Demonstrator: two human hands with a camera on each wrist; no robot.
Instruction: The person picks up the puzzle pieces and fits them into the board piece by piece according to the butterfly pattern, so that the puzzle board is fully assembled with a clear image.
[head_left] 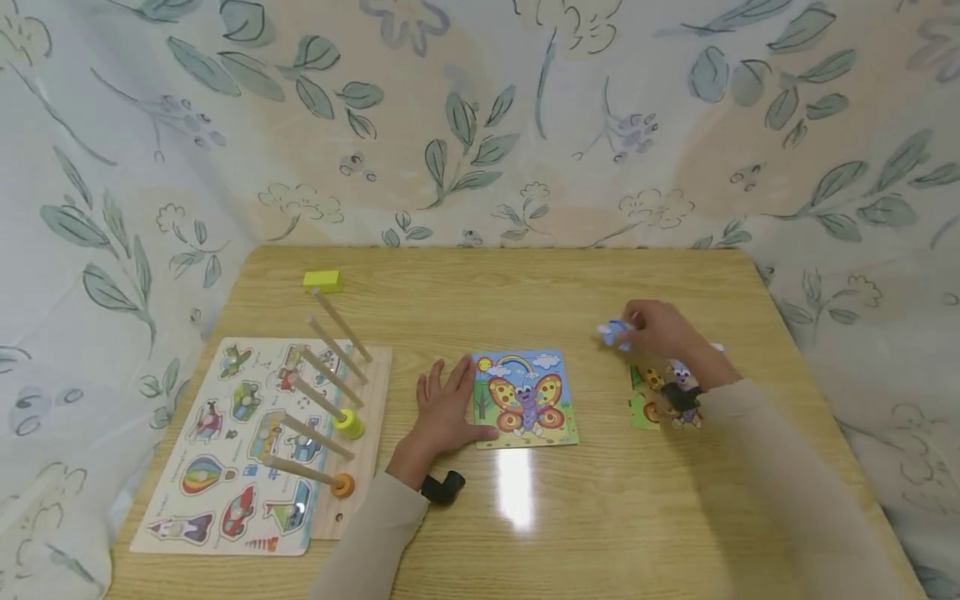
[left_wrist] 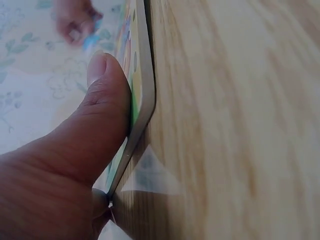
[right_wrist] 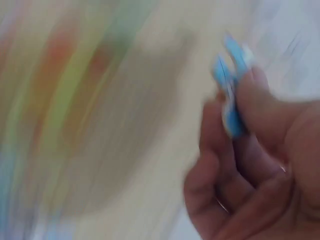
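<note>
A square butterfly picture puzzle [head_left: 525,400] lies flat on the table, with a rainbow and sun printed at its top. My left hand [head_left: 442,412] rests at its left side, fingers spread, the thumb [left_wrist: 107,100] touching the near edge. Over the table to the right of that puzzle, my right hand [head_left: 660,333] pinches small blue puzzle pieces [right_wrist: 230,95] between thumb and fingers; their exact number is unclear. Below the right wrist lies a second butterfly picture [head_left: 645,408], partly covered by the wrist and its black strap fitting.
At the left lies a white knobbed vehicle puzzle board [head_left: 180,467]. Beside it, partly overlapping, stands a wooden peg rack [head_left: 367,450] with tall slanting rods, a yellow ring [head_left: 348,424] and an orange ring [head_left: 342,485]. A yellow block [head_left: 322,282] sits near the back edge.
</note>
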